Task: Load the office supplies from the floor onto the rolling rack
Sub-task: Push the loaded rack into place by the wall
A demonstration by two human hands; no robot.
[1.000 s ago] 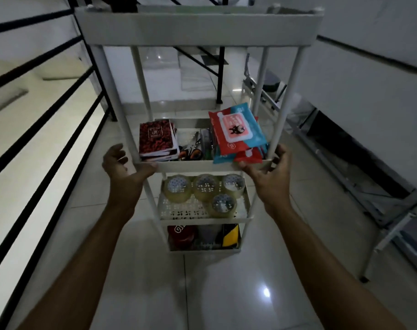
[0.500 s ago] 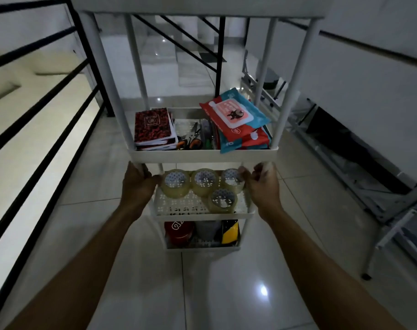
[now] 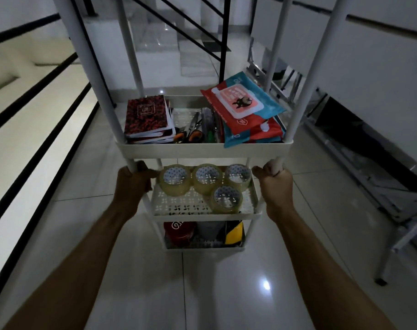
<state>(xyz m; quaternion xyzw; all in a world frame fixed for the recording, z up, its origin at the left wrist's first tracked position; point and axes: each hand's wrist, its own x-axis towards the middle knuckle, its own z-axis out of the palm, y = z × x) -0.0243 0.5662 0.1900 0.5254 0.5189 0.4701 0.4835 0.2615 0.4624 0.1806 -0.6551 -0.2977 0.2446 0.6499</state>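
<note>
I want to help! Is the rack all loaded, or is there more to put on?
Loading looks done: notebooks, scissors and wipes fill one shelf, tape rolls the next. No supplies show on the floor. In hand: the left hand and right hand grip the rack's posts.
</note>
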